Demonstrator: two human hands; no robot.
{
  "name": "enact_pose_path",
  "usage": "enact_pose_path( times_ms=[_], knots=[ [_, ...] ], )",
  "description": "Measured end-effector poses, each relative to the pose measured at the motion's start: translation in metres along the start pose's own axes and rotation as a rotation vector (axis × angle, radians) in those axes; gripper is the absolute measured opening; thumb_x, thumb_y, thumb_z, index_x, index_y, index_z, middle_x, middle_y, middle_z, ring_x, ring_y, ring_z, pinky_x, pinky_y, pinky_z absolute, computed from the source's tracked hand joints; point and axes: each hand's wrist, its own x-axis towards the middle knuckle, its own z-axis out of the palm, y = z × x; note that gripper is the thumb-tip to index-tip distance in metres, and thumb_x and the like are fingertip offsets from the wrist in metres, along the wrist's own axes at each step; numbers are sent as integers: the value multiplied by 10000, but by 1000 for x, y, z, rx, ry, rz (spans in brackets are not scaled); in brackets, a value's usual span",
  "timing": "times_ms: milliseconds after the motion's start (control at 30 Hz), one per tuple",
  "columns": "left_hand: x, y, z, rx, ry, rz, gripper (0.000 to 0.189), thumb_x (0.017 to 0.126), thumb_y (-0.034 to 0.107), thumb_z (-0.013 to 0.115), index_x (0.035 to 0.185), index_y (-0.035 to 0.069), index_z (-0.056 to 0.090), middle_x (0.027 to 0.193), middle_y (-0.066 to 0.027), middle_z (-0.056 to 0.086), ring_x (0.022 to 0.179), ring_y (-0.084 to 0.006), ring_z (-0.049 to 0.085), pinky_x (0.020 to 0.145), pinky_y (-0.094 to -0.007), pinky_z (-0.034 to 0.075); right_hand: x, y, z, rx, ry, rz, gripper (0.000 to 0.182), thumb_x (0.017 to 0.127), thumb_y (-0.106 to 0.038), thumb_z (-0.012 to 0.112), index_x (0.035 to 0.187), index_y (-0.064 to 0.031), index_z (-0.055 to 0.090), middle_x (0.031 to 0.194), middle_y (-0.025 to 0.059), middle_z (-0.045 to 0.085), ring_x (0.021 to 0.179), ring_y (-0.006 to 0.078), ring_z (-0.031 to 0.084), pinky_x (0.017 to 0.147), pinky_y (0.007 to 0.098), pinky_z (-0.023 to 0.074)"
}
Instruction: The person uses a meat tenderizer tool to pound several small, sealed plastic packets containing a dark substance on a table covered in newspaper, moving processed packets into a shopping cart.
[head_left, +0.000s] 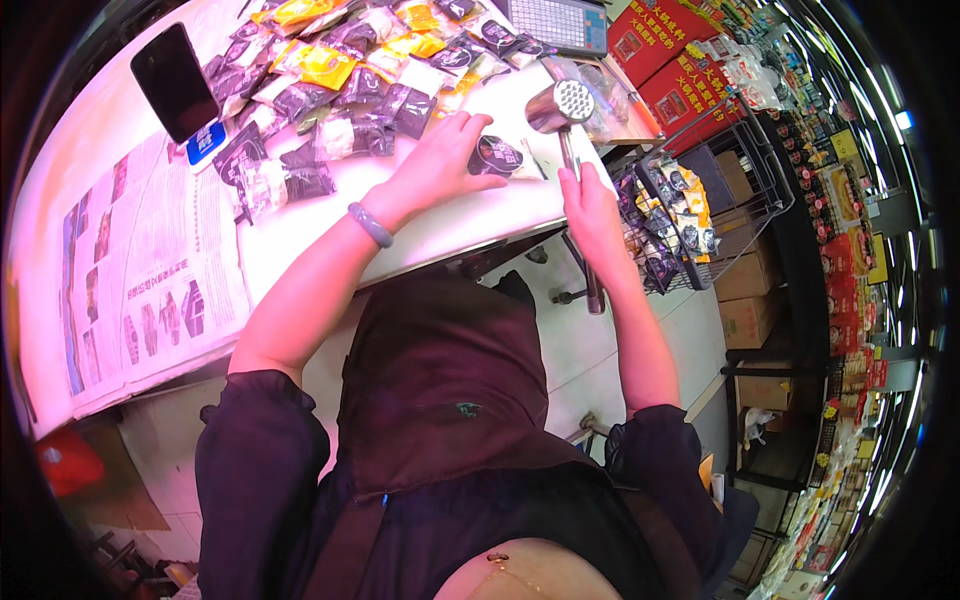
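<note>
My right hand (591, 206) grips the handle of a metal meat mallet (562, 107) whose studded face is turned up, beyond the table's front edge at the right. A small dark packet (496, 156) with a clear end lies on the white tabletop (450, 217). My left hand (448, 160), wearing a bangle (370, 225) on its wrist, hovers over or rests beside that packet with fingers spread; whether it touches the packet I cannot tell. Close beyond it spreads a heap of black, clear and yellow packets (367, 112).
A black phone (175, 84) leans at the left, near newspaper sheets (150, 277). A keyboard-like device (559, 24) sits at the back. To the right, a wire cart (739, 217) holds a basket of packets (667, 217). Red cartons (679, 94) and stocked shelves (847, 262) stand beyond.
</note>
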Motion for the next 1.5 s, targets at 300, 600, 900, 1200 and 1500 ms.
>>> enact_pose_path(
  times_ms=[300,600,900,1200,1500],
  knots=[
    [6,-17,7,-243,-46,-180,386,728,52,660,1077,15,499,991,-129,599,938,-228,594,794,-321,478,-34,-5,-11,-14,-57,-6,301,920,-283,436,837,6,441,619,244,550,600,439,541,551,485,407],
    [4,-20,8,-207,-11,-243,305,709,72,674,992,23,571,957,-116,612,872,-217,594,774,-327,477,-38,-8,-15,-71,-49,-38,291,908,-281,465,833,0,446,619,238,542,598,423,542,547,485,388],
    [6,-18,6,-247,-67,-363,265,715,132,687,929,10,587,743,-69,610,679,-140,584,632,-279,473,-43,4,-27,47,-51,94,285,915,-287,455,859,-8,443,630,248,532,611,434,546,530,492,381],
    [7,-20,4,-295,-89,-379,218,709,87,685,892,3,601,661,-31,587,607,-85,552,568,-239,448,-49,-15,-25,-162,-157,-91,270,907,-295,463,887,-29,426,602,210,550,590,408,553,532,504,393],
    [7,-21,6,-338,-28,-336,174,674,41,672,830,-8,611,649,-93,605,616,-178,601,585,-310,469,-32,-20,-29,-132,-166,-104,283,900,-284,479,823,-14,436,587,213,540,582,409,548,519,484,396]
  ],
)
